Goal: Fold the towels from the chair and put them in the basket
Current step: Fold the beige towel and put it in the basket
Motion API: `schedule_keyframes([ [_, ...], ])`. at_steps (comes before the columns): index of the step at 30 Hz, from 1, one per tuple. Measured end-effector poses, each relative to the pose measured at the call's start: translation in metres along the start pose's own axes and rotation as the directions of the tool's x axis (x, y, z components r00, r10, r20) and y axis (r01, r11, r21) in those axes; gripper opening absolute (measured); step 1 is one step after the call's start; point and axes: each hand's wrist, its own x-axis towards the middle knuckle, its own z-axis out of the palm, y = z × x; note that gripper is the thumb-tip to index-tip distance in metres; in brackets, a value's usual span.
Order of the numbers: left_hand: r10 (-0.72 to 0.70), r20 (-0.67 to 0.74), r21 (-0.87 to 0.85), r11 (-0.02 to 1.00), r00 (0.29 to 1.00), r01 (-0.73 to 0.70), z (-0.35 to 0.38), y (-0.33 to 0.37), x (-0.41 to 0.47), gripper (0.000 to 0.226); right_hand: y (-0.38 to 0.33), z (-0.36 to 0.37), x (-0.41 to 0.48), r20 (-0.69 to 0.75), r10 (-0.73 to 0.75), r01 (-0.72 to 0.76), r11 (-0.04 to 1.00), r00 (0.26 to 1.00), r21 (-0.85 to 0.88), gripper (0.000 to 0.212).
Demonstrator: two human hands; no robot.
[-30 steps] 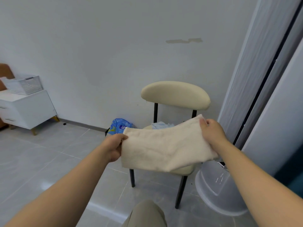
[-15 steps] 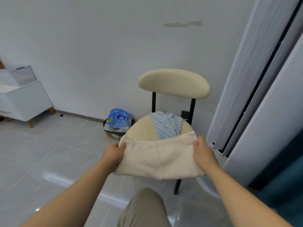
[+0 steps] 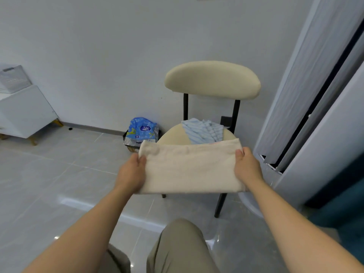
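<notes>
Towel [image 3: 189,170]: beige, gripped at both ends, held flat.
Left hand [image 3: 131,174]: fingers pinched on towel.
Right hand [image 3: 247,166]: fingers pinched on towel.

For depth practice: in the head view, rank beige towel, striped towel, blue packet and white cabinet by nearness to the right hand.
1. Beige towel: in the right hand's grip.
2. Striped towel: on the chair seat.
3. Blue packet: floor, left of chair.
4. White cabinet: far left.
</notes>
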Motion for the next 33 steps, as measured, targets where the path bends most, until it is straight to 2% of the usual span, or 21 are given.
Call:
schedule_keyframes([
  [6, -0.030, 0.059, -0.308, 0.950, 0.998, 0.046, 0.000, -0.026, 0.019, 0.023, -0.002, 0.021, 0.005, -0.035, 0.003, -0.001, 0.999, 0.999, 0.054, 0.023],
  [10, -0.048, 0.074, -0.384, 0.920, 0.996, 0.073, 0.007, -0.034, 0.017, 0.023, -0.002, 0.025, -0.002, -0.042, 0.008, -0.005, 0.998, 0.999, 0.065, 0.025],
  [13, -0.076, 0.110, -0.422, 0.899, 0.991, 0.116, 0.010, -0.041, 0.021, 0.022, -0.013, 0.023, -0.002, -0.047, -0.050, 0.052, 0.998, 0.998, 0.032, 0.030],
  [15, -0.137, 0.190, -0.525, 0.822, 0.972, 0.219, 0.008, -0.043, 0.027, 0.019, -0.022, 0.023, 0.002, -0.056, -0.095, 0.093, 0.995, 0.994, -0.026, 0.032],
  [18, -0.199, 0.336, -0.685, 0.619, 0.921, 0.384, 0.004, -0.039, 0.035, 0.015, -0.033, 0.023, 0.013, -0.034, -0.136, 0.133, 0.987, 0.990, -0.092, 0.035],
  [22, -0.252, 0.446, -0.693, 0.510, 0.859, 0.509, 0.001, -0.026, 0.045, 0.012, -0.041, 0.018, 0.030, 0.010, -0.183, 0.182, 0.966, 0.983, -0.181, 0.031],
  [25, -0.271, 0.480, -0.658, 0.519, 0.835, 0.546, 0.011, -0.013, 0.048, 0.014, -0.041, 0.026, 0.036, 0.029, -0.196, 0.198, 0.970, 0.980, -0.139, 0.030],
  [29, -0.255, 0.495, -0.576, 0.619, 0.831, 0.533, 0.040, -0.014, 0.056, 0.032, -0.021, 0.048, 0.036, 0.013, -0.208, 0.208, 0.974, 0.978, -0.093, 0.029],
  [31, -0.267, 0.364, -0.521, 0.736, 0.893, 0.432, 0.050, -0.017, 0.062, 0.045, -0.017, 0.051, 0.041, 0.019, -0.217, 0.218, 0.971, 0.976, -0.098, 0.027],
  [33, -0.259, 0.225, -0.520, 0.783, 0.939, 0.340, 0.051, -0.018, 0.065, 0.041, -0.017, 0.051, 0.047, 0.016, -0.221, 0.221, 0.972, 0.975, -0.076, 0.024],
])
